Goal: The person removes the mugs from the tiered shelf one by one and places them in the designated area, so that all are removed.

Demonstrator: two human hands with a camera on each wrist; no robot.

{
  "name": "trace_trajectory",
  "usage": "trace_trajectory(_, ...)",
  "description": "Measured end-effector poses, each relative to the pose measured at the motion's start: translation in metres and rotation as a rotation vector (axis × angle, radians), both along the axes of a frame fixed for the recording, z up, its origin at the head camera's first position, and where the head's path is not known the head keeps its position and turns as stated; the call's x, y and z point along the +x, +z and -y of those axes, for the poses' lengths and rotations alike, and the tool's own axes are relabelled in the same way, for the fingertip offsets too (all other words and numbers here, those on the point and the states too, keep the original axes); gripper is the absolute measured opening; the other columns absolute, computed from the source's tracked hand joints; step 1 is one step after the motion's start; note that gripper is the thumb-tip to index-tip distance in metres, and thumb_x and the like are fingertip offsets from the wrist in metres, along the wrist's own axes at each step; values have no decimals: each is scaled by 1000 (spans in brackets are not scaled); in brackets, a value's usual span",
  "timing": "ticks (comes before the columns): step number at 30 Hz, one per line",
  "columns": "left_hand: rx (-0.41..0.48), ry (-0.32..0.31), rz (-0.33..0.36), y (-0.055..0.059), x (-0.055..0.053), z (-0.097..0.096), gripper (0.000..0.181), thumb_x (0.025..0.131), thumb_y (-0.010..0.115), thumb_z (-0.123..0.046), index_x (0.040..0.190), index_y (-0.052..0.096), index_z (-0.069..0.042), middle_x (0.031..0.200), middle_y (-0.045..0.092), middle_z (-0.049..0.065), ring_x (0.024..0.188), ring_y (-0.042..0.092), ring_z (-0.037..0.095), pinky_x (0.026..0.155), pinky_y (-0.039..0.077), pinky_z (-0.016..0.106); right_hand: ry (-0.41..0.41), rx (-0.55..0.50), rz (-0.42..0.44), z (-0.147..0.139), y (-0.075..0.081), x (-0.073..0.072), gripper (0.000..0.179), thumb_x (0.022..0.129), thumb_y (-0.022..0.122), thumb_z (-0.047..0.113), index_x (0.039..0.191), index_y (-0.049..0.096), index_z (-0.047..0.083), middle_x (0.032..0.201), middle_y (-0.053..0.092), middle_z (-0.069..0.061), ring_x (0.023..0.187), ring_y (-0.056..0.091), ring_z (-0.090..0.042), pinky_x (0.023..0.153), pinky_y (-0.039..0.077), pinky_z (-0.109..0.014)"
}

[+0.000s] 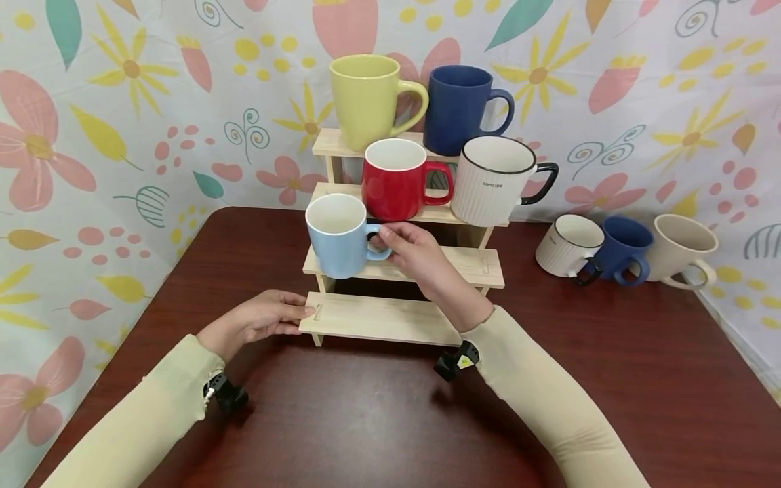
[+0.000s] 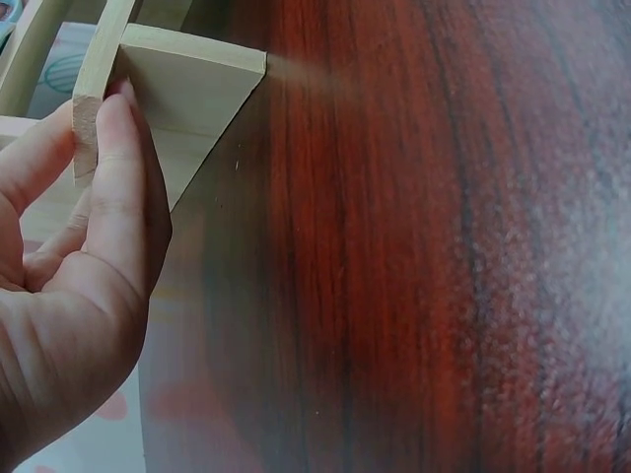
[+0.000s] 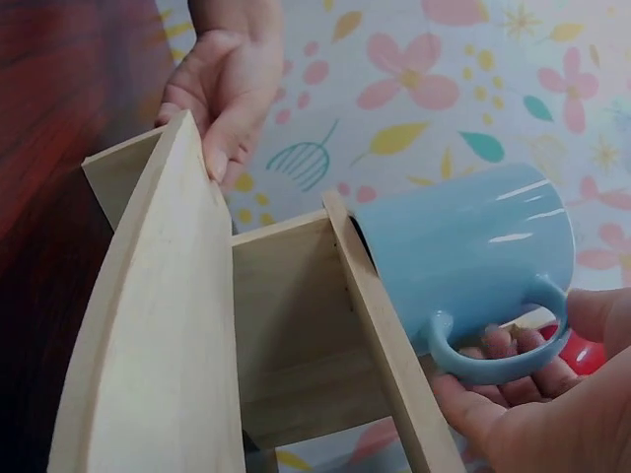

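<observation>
Light-blue mug (image 1: 337,237) is seen at the left end of the second step (image 1: 470,264), counted from the bottom, of the wooden stand (image 1: 390,272). Leftmost, the lowest step (image 1: 378,318) is pinched by the left hand's (image 1: 268,317) fingers; next, the mug's handle (image 3: 483,371) is gripped by the right hand's (image 1: 421,254) fingers. Probably ceramic, it is judged stiff, slippery, breakable and somewhat heavy, best held by the handle

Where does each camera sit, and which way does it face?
Head: worn on the head, facing forward and down at the shelf and light-blue mug; left hand, right hand and sleeves show.
Left wrist: worn there, facing the shelf's end and table; left hand shows.
Right wrist: worn there, facing the mug and shelf; both hands show.
Head and right wrist share the mug and both hands.
</observation>
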State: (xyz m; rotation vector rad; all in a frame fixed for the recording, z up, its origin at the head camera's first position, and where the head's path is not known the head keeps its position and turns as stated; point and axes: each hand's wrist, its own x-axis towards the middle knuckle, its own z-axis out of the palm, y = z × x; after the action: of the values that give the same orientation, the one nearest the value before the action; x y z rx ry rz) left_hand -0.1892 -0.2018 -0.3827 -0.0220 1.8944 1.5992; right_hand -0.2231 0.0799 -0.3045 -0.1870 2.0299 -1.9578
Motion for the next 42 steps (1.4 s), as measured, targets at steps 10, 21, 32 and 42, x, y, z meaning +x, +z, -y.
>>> trace_trajectory(10, 4, -1, 8, 0, 0, 1, 52, 102, 57, -9, 144, 40, 18, 90, 71, -5, 83, 68, 4, 76, 60, 17, 41, 112, -71, -4, 3, -2, 27, 107, 53, 13, 126, 63, -4, 107, 67, -6, 105, 62, -18, 109, 55, -41)
trace_trajectory(21, 8, -4, 1, -2, -1, 0, 54, 102, 57, -9, 145, 38, 18, 92, 70, -5, 84, 68, 4, 76, 60, 17, 127, 72, -113, -10, 2, 12, 31, 101, 58, 0, 125, 58, -19, 78, 66, 10, 81, 66, -7, 97, 60, -42)
trace_trajectory(32, 14, 9, -2, -5, -1, 0, 50, 102, 57, -8, 142, 41, 19, 90, 70, -5, 83, 68, 4, 76, 60, 17, 110, 27, -131, -22, 1, 33, 30, 102, 57, 1, 121, 57, -22, 75, 66, 13, 85, 67, -9, 91, 63, -33)
trace_trajectory(42, 31, 9, -4, -5, -1, 1, 45, 102, 56, -6, 138, 45, 18, 88, 71, -6, 82, 69, 4, 75, 60, 17, 96, -18, -136, -46, 7, 54, 18, 101, 61, 4, 108, 68, -12, 79, 68, 10, 85, 67, -8, 85, 63, -24)
